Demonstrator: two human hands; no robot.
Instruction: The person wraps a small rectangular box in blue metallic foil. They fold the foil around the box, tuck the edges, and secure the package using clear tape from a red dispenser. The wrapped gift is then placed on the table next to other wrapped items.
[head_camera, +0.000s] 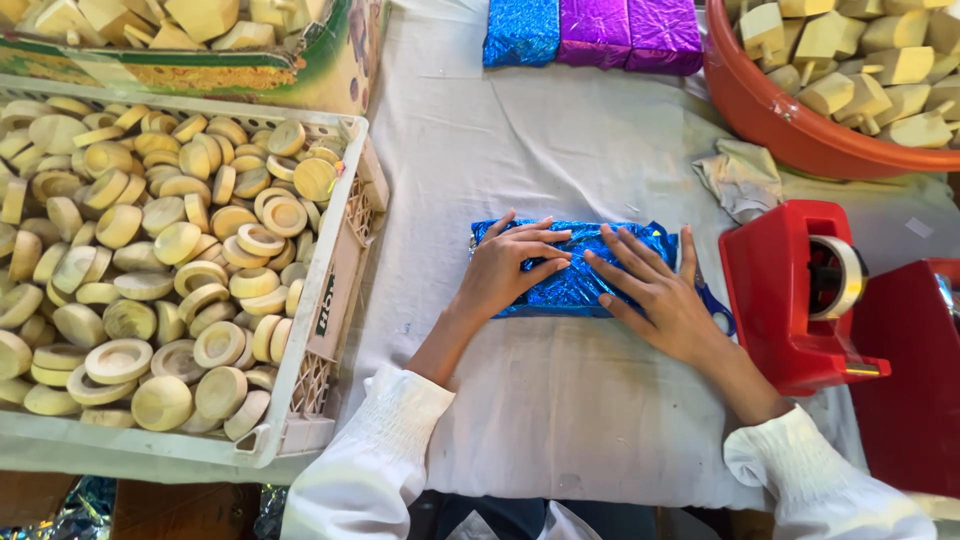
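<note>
A package wrapped in shiny blue foil (580, 285) lies on the white cloth (560, 400) in front of me. My left hand (505, 270) presses flat on its left half, fingers spread and pointing right. My right hand (650, 285) lies flat on its right half, fingers pointing left, so the fingertips of both hands nearly meet at the middle. Neither hand grips anything. Blue scissor handles (718, 308) poke out from under my right hand.
A white crate (330, 300) of round wooden discs stands at left. A red tape dispenser (790, 300) stands at right, a crumpled cloth (742, 175) behind it. An orange tub (780, 120) of wooden pieces sits at far right; blue and purple wrapped packages (595, 32) lie at the back.
</note>
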